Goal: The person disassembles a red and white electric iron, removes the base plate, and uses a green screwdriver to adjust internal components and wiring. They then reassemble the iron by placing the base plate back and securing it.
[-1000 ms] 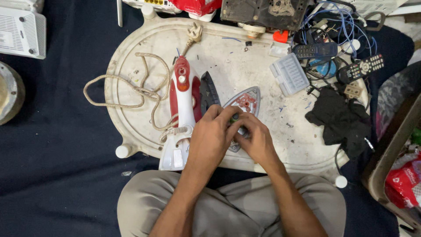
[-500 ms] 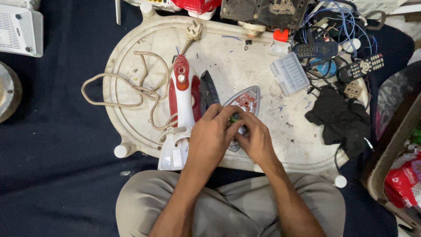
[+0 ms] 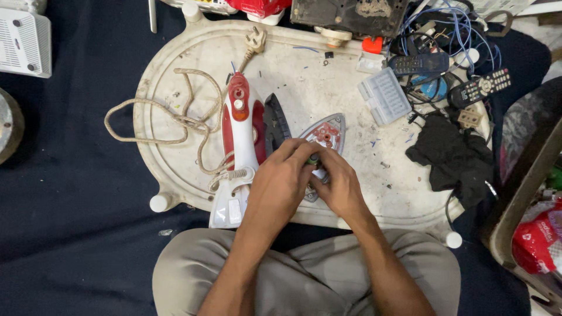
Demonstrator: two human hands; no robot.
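Note:
My left hand point(image 3: 280, 186) and my right hand point(image 3: 341, 188) meet over the grey metal soleplate point(image 3: 328, 131) of a taken-apart clothes iron. A small green-tipped tool point(image 3: 314, 158) shows between my fingertips, with the left fingers curled round it. The right hand lies on the soleplate's near end and covers it. The red and white iron body point(image 3: 240, 123) lies just left of my left hand. A black plastic part point(image 3: 275, 120) sits between the body and the soleplate. All of it lies on a dirty white plastic top point(image 3: 328, 76).
The iron's beige cord point(image 3: 175, 123) loops to the left, its plug point(image 3: 256, 40) at the far edge. To the right lie a clear compartment box point(image 3: 384, 95), two remotes point(image 3: 480, 86), tangled wires point(image 3: 445, 23) and a black cloth point(image 3: 448, 155). A white device point(image 3: 23, 44) sits far left.
Both hands stay over the soleplate; only the fingers have shifted slightly. Nothing else has moved.

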